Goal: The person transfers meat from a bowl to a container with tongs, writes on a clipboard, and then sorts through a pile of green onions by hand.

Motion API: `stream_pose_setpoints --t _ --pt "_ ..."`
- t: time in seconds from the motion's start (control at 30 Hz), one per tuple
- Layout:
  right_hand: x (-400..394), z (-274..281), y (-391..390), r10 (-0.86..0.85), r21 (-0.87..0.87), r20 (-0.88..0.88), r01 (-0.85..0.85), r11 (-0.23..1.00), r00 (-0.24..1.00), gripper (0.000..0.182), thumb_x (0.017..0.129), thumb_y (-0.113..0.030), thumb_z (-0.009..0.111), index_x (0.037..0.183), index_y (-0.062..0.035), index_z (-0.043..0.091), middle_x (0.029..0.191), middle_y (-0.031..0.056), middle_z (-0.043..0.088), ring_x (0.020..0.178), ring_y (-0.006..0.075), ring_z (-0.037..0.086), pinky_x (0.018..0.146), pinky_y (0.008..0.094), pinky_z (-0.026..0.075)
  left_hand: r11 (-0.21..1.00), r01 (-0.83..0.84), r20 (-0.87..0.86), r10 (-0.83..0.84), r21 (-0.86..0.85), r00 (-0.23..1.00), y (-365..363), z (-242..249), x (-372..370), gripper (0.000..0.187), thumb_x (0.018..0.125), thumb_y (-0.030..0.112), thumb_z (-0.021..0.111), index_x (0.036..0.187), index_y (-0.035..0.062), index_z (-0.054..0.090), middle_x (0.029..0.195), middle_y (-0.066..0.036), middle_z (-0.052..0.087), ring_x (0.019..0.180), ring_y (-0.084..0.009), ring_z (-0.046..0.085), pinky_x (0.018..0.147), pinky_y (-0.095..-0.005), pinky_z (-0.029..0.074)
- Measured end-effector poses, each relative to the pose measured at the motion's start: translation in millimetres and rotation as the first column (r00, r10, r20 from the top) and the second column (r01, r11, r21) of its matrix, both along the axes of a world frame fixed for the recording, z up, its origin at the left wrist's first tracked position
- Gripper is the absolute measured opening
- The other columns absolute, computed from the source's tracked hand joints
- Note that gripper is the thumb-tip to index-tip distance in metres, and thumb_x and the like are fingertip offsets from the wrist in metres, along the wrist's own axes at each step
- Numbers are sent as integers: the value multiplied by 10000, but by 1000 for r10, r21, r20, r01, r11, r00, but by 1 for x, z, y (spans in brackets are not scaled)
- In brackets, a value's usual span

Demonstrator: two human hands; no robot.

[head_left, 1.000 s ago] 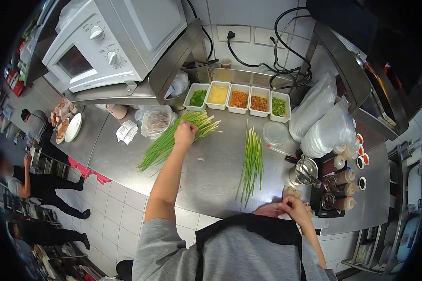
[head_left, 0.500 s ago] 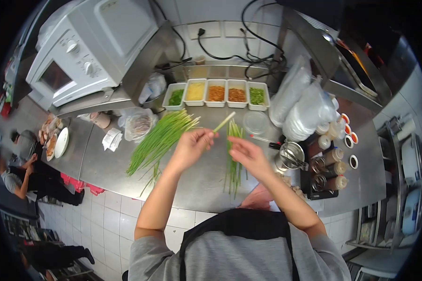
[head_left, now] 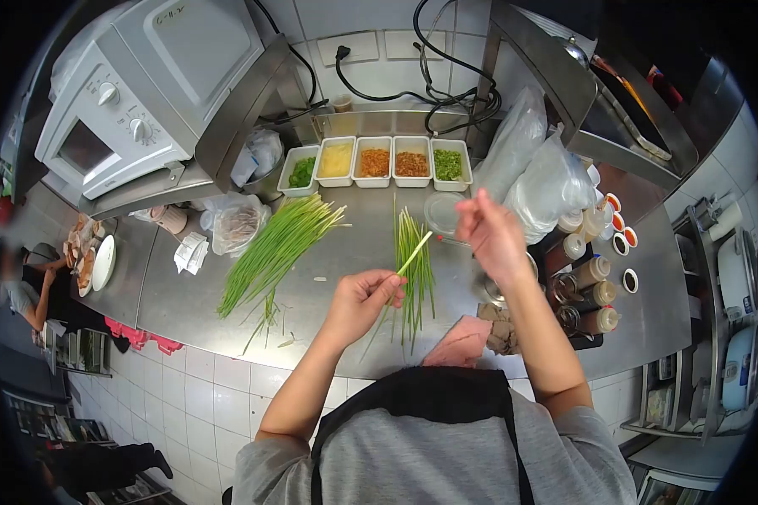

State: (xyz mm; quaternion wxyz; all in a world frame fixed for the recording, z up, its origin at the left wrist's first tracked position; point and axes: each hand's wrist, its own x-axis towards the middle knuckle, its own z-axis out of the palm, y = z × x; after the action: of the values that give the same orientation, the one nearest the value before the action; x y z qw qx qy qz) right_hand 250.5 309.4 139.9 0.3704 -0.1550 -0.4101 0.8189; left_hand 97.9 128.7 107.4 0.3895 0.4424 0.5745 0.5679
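Observation:
My left hand (head_left: 365,305) is closed on a scallion (head_left: 416,252), with its pale end pointing up and to the right. Below that stalk, a small bunch of scallions (head_left: 411,286) lies on the steel counter. My right hand (head_left: 499,240) is raised to the right, slightly blurred, its fingers apart with nothing visible in them. Behind it sits a round clear lid (head_left: 443,215). To the left rests a larger pile of scallions (head_left: 282,248), with loose trimmed bits (head_left: 268,316) near its lower end.
White tubs of chopped toppings (head_left: 372,164) line the back. A microwave (head_left: 114,126) stands at left. Plastic-wrapped containers (head_left: 547,181) and sauce bottles (head_left: 594,273) are on the right. A pink cloth (head_left: 459,341) lies at the front edge. Another person (head_left: 38,286) is at far left.
My left hand has moved down and toward me with the scallion. My right hand has lifted away from the small bunch, up and to the right. The view has shifted slightly.

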Motion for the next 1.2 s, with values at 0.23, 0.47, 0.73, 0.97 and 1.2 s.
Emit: stream_pose_setpoints --t 0.23,0.47,0.73,0.97,1.2 --pt "-23 -37 -65 145 219 249 -202 955 958 125 849 -110 646 918 -11 674 718 3 566 627 64 539 562 207 430 1000 16 298 -20 15 954 8 -7 -2 213 922 131 542 1022 -33 634 906 -101 666 834 -176 653 754 -283 534" --pt "-22 -38 -43 -171 617 381 -112 779 908 72 789 -69 683 778 2 679 690 -3 545 574 45 472 521 201 370 998 -64 194 63 -4 979 -3 -7 -6 232 933 133 525 1008 -67 613 899 -113 661 811 -167 653 747 -264 518" --pt "-8 -36 -26 -130 327 416 -15 945 900 81 803 -83 658 771 -10 669 642 -11 537 549 61 478 519 212 373 969 -239 261 248 -68 933 -9 -25 -15 202 997 242 359 954 55 423 908 -133 632 843 -223 659 725 -290 524" --pt "-13 -53 -35 89 -177 195 -54 983 977 109 830 -142 648 839 -36 673 615 -27 554 534 54 507 508 190 393 909 -418 465 374 -10 802 -7 -41 -21 223 1003 338 284 975 124 340 955 -158 606 882 -296 649 753 -364 517" --pt "-39 -65 -67 165 28 380 -190 981 910 209 870 -168 613 972 9 658 658 -3 560 561 85 500 539 230 408 999 -43 381 38 5 924 -11 -33 1 266 927 86 513 958 93 249 904 -172 606 835 -260 654 713 -337 553"
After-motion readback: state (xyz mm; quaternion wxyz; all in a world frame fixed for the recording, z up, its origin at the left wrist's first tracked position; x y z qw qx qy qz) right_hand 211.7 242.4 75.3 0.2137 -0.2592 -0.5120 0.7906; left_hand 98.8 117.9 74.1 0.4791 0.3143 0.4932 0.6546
